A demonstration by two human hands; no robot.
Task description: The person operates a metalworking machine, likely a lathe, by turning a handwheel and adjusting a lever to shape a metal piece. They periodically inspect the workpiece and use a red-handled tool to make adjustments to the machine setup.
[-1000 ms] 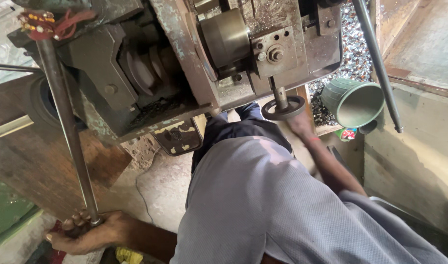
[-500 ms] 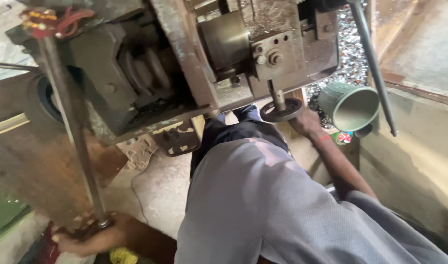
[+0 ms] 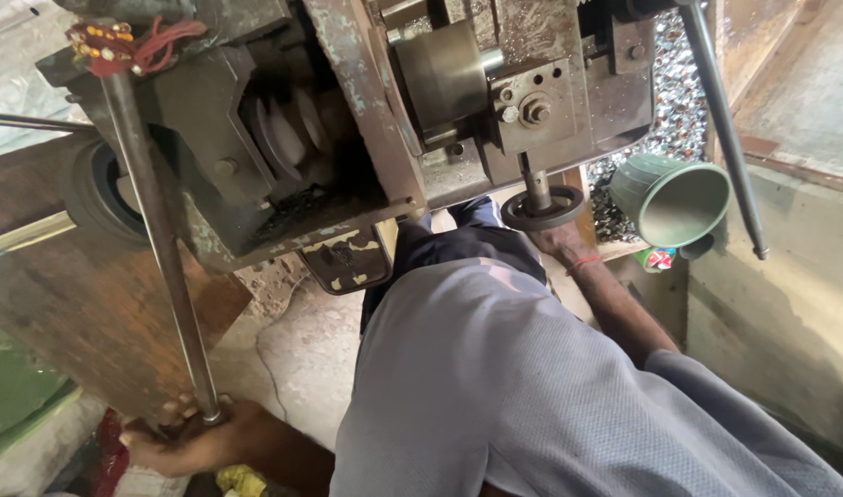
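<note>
Nearest, the left hand [image 3: 186, 442] was closed around the lower end of the long steel lever [image 3: 159, 248]. Further off, the right hand [image 3: 561, 241] lay under the round die plate [image 3: 543, 208] of the press [image 3: 348, 138]; its grip could not be told. Pressed pieces [image 3: 665, 92] lay heaped behind the green funnel [image 3: 672, 199], so output existed and work appeared mid-cycle.

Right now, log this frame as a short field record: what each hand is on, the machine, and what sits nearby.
setting: worn metal press machine seen from above, person in a grey shirt seated at it
left hand: gripped around the lower end of a long steel rod
right hand: at the round die disc under the machine head, fingers hidden
nearby: green funnel-shaped cup to the right; heap of small shiny metal pieces behind it
</note>
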